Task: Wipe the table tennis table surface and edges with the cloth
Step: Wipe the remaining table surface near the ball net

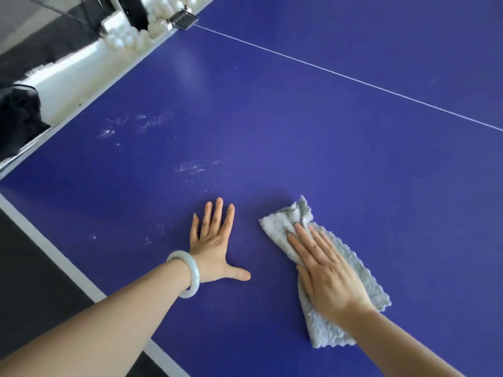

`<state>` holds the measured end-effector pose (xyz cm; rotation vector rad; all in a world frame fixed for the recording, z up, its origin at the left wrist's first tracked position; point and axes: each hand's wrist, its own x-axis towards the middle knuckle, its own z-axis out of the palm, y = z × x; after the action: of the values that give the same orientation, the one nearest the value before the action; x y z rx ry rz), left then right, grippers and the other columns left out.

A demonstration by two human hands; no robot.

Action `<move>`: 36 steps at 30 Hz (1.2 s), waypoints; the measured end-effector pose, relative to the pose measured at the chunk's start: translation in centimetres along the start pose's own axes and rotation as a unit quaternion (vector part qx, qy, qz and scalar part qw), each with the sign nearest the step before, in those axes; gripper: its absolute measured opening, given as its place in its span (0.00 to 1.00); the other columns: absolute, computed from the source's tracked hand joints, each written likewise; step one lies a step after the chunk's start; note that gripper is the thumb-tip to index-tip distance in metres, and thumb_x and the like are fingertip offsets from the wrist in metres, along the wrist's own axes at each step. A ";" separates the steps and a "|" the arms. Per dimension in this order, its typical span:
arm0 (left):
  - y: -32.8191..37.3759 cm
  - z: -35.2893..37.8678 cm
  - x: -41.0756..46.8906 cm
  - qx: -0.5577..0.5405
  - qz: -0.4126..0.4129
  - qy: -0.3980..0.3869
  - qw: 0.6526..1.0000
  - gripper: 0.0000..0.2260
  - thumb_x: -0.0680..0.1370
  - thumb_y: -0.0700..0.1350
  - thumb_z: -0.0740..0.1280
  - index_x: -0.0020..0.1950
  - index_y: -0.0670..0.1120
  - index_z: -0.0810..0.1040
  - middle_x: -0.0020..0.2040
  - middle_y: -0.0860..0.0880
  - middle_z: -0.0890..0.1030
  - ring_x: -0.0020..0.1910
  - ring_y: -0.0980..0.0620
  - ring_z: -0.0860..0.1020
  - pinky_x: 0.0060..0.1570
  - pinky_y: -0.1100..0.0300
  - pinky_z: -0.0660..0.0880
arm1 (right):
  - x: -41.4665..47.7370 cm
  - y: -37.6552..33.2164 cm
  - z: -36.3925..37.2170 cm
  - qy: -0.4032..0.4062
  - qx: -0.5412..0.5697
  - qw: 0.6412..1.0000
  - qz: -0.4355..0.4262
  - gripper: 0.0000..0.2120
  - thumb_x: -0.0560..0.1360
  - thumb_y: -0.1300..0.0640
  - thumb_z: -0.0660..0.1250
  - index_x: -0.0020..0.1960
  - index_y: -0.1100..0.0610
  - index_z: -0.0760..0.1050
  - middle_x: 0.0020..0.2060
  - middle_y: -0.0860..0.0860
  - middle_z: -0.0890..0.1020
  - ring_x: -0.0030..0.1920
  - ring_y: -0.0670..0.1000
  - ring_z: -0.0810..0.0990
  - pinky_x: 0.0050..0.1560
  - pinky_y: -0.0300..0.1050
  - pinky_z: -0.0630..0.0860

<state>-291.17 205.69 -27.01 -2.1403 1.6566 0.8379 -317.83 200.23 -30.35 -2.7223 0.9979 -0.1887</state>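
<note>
The blue table tennis table (313, 137) fills most of the view, with a thin white centre line running across it. A pale grey fluffy cloth (351, 270) lies flat on the table near me. My right hand (326, 273) presses on the cloth with straight fingers. My left hand (213, 246) rests flat on the bare table to the left of the cloth, fingers spread, a pale bangle on its wrist. White dusty smudges (196, 167) mark the surface ahead of my left hand, with more smudges (136, 123) near the far left edge.
The table's white edge stripe (57, 254) runs along my near left, with dark floor beyond. A black net clamp (182, 20) sits at the far edge. Several white balls (128, 39) lie in a container beyond that edge.
</note>
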 end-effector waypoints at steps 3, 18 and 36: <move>-0.2 0.3 0.3 -0.001 0.003 0.014 1.000 0.66 0.61 0.75 0.69 0.62 0.55 0.12 0.63 0.52 0.12 0.64 0.47 0.15 0.69 0.42 0.27 | 0.3 5.6 -2.3 0.060 0.011 0.974 0.219 0.25 0.84 0.55 0.52 0.80 0.56 0.59 0.80 0.52 0.56 0.80 0.54 0.54 0.80 0.51 0.48; -11.7 0.1 -5.4 0.126 0.175 0.029 0.976 0.57 0.69 0.72 0.66 0.78 0.51 0.29 0.75 0.51 0.23 0.73 0.50 0.23 0.75 0.49 0.31 | -6.5 -8.2 1.3 0.084 0.003 0.928 0.364 0.24 0.86 0.54 0.50 0.81 0.54 0.55 0.81 0.49 0.52 0.81 0.50 0.49 0.80 0.49 0.46; -13.9 3.1 -4.3 0.125 0.154 0.003 0.980 0.64 0.62 0.77 0.66 0.65 0.54 0.13 0.65 0.54 0.13 0.66 0.50 0.16 0.68 0.44 0.25 | -13.0 -11.9 1.3 0.091 -0.005 0.886 0.455 0.30 0.81 0.48 0.42 0.81 0.56 0.55 0.80 0.52 0.53 0.81 0.53 0.52 0.80 0.49 0.46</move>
<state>-279.47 214.75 -28.25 -1.7479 2.0095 0.6593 -320.09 217.74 -29.01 -1.9642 2.1795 -0.2558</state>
